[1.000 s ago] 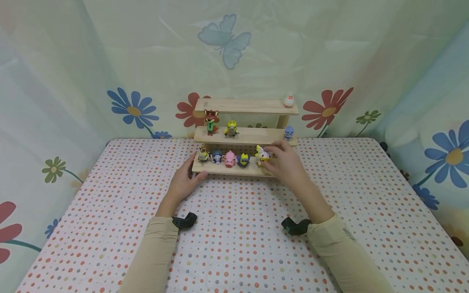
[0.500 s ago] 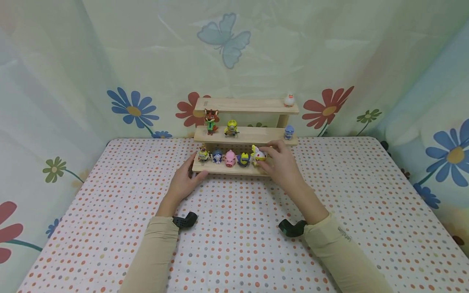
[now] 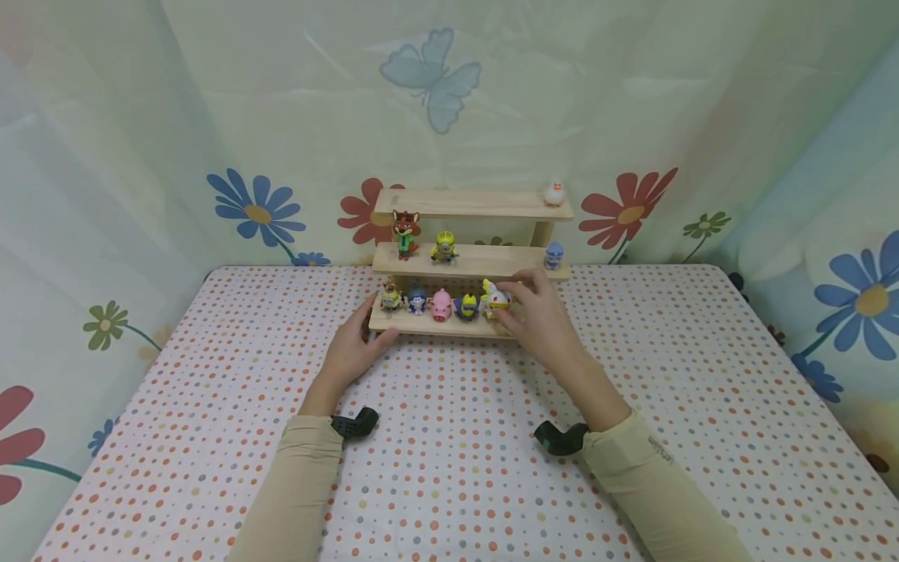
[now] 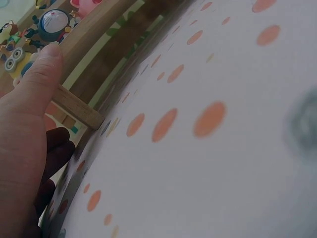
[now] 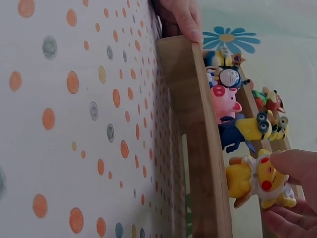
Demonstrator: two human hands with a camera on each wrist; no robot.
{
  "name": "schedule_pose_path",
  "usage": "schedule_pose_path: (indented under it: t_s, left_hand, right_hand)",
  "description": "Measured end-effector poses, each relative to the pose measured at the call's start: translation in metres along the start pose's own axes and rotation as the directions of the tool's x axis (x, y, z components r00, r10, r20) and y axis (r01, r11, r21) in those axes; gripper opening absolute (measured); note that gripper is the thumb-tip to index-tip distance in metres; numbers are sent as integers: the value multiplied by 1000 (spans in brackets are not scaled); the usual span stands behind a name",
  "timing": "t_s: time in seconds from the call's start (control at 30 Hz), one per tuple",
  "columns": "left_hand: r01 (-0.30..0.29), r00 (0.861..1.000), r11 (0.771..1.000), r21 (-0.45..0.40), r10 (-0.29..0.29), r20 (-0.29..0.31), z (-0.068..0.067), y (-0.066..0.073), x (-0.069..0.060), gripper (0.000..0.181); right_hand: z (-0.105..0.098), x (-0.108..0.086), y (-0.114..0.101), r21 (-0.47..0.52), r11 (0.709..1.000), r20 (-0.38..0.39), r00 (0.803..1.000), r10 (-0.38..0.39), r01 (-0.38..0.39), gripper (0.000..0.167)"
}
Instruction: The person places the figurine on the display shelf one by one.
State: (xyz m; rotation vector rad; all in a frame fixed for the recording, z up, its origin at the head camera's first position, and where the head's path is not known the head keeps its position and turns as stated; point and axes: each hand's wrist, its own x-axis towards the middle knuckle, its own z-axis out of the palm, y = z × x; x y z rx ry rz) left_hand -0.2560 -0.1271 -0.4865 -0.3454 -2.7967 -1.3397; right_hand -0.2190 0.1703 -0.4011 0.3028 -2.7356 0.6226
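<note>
A small three-tier wooden shelf stands on the table, its lowest board lined with figurines. My left hand grips the left end of that board, thumb on top and the other fingers lower at the side. Between thumb and fingers, my right hand pinches a yellow figurine with red cheeks and a white hood, upright on the lowest board. Left of it stand a minion in dark blue, a pink pig, a blue-and-white figurine and another minion.
A fox figurine, a yellow-helmeted minion and a light blue figurine occupy the middle board. On the top board's right end sits a white bird figurine. Behind the dotted tablecloth hangs a flowered curtain.
My right hand has shifted slightly left with the yellow figurine, bringing it closer to the dark blue minion; over the last half second it stays there. The left hand has kept its place.
</note>
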Motion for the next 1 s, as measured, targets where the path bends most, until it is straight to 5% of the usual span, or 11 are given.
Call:
schedule_pose_path:
  t_s: [0.8,1.0]
  left_hand:
    - [8,1000,999,-31,-8,17,4,-6,-2,92]
    - [-69,998,992,-107,68,-12,12,-15,2,69]
  right_hand:
    - [-24,-1,3,-13,998,100,993,67,-66,42]
    - [-27,-6,12,-1,999,46,998,33,-33,37]
